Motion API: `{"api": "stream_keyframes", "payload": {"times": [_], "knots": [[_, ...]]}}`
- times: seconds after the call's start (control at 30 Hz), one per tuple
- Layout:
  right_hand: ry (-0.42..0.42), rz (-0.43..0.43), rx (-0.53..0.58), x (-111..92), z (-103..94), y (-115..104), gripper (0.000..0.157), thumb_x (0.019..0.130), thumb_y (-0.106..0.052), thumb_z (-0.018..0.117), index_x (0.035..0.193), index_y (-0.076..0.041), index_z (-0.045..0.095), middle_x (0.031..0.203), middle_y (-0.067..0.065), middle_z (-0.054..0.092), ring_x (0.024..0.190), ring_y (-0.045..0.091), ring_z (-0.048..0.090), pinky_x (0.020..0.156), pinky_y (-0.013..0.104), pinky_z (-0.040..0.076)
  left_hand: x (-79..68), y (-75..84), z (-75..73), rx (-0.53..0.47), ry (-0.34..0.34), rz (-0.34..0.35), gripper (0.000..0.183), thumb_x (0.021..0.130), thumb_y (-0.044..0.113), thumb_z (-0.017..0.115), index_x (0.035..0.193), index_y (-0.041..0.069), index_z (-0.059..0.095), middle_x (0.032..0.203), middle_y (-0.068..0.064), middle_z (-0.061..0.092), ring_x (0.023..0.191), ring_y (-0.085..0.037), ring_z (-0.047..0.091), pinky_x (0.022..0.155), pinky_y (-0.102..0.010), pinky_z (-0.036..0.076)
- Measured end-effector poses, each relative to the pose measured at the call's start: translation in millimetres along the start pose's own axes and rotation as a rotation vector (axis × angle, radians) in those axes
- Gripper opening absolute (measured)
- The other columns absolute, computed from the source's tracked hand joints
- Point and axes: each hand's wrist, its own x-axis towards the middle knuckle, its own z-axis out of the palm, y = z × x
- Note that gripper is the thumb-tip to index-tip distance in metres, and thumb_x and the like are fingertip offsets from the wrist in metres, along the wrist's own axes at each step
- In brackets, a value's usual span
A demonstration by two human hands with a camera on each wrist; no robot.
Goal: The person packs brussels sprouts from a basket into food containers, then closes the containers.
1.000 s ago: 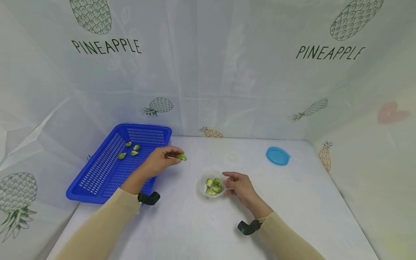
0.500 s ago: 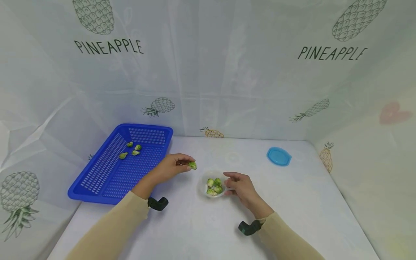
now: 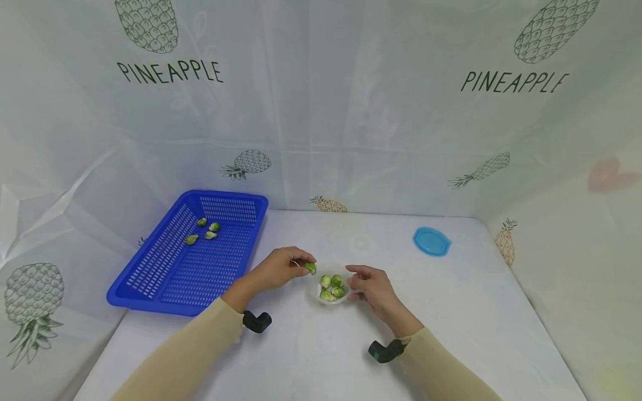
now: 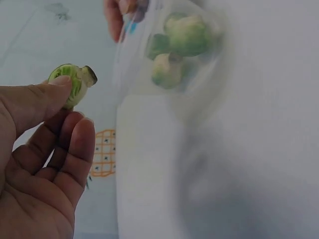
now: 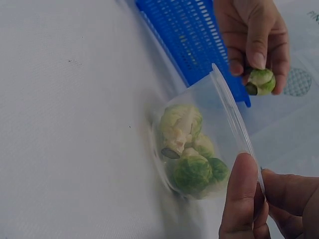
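Sprout (image 3: 311, 268) pinched in your left hand (image 3: 281, 268) hung near the bowl (image 5: 212, 107) your right hand (image 3: 371, 287) gripped; filling appeared the step, with a gentle release inside needed next.

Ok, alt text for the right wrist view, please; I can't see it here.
The right hand pinches the rim of a clear plastic tub holding four Brussels sprouts. At upper right, the left hand grips a fifth sprout, with part of a blue perforated plastic basket behind it.
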Motion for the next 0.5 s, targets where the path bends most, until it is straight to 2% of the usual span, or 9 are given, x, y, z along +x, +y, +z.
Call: {"api": "stream_keyframes", "payload": {"times": [0.17,0.5], "knots": [[0.005,0.011,0.001,0.4,0.5,-0.3,0.044,0.097,0.003,0.068,0.141,0.001,0.065,0.099,0.008,0.055,0.084,0.018,0.062,0.067,0.029,0.063,1.0,-1.4,11.0,0.026,-0.014,0.014,0.026,0.098,0.006,0.074,0.124,0.01,0.076,0.114,0.001,0.073,0.103,-0.013,0.063,0.093,-0.03,0.056],[-0.003,0.011,0.005,-0.4,-0.4,-1.2,0.044,0.098,0.001,0.068,0.141,0.002,0.064,0.098,0.007,0.055,0.084,0.017,0.062,0.067,0.028,0.063,4.7,-1.1,23.5,0.023,-0.019,-0.029,0.026,0.097,0.006,0.074,0.122,0.013,0.077,0.115,0.002,0.072,0.106,-0.014,0.062,0.093,-0.029,0.056]]}}
